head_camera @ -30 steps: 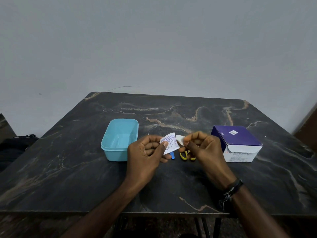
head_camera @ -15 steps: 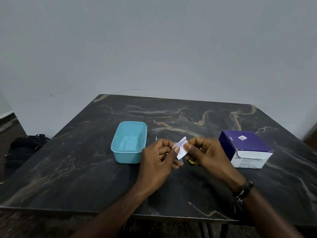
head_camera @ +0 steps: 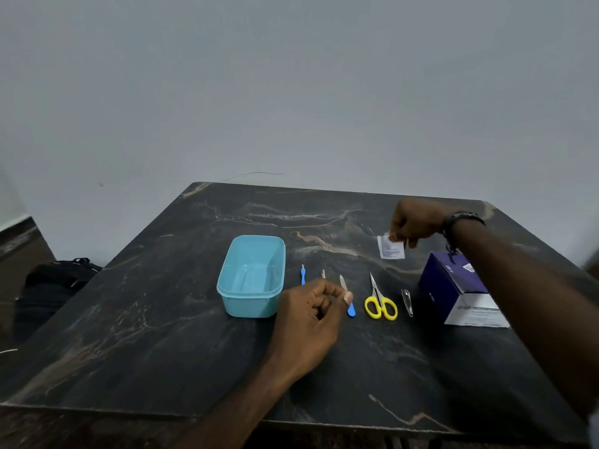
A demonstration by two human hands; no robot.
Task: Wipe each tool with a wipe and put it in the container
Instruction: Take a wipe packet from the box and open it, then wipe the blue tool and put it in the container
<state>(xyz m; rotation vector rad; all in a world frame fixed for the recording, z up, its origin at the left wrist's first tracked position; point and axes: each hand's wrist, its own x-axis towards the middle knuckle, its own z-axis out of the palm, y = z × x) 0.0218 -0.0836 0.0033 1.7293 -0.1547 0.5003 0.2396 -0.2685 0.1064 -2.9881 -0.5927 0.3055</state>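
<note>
The dark marbled counter (head_camera: 162, 335) bears a purple box (head_camera: 453, 286), a teal container (head_camera: 251, 277) and a row of tools. The right hand (head_camera: 415, 225) pinches a wipe packet (head_camera: 390, 249); the left hand (head_camera: 308, 315) curls, its contents unclear.

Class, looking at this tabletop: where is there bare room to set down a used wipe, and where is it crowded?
Bare: the table left of the blue container, and the near strip in front of it. Crowded: the tool row between the container and the purple box, including the yellow scissors and nail clipper.
</note>
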